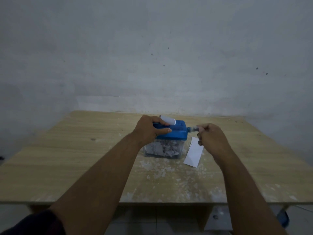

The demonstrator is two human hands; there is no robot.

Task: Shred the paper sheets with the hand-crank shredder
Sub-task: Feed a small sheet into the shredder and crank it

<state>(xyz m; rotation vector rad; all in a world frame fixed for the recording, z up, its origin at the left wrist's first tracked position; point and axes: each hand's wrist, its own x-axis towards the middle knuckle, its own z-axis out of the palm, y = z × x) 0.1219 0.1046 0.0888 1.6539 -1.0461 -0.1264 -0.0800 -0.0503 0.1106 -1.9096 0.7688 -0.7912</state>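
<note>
A small shredder with a blue lid [177, 132] stands mid-table on a clear bin [163, 150] filled with paper shreds. A white sheet [168, 120] sticks up out of the lid's slot. My left hand [149, 128] lies over the lid's left side, thumb stretched along the front and fingers over the back by the sheet. My right hand [212, 137] grips the crank handle [193, 129], which juts out from the lid's right end and looks blurred. Another white sheet [194, 154] lies flat on the table right of the bin, partly under my right hand.
The wooden table [67, 158] carries scattered white paper bits [162, 172] in front of the shredder. A grey wall rises right behind the table's far edge. A blue object [284, 217] sits on the floor below the table's right front corner.
</note>
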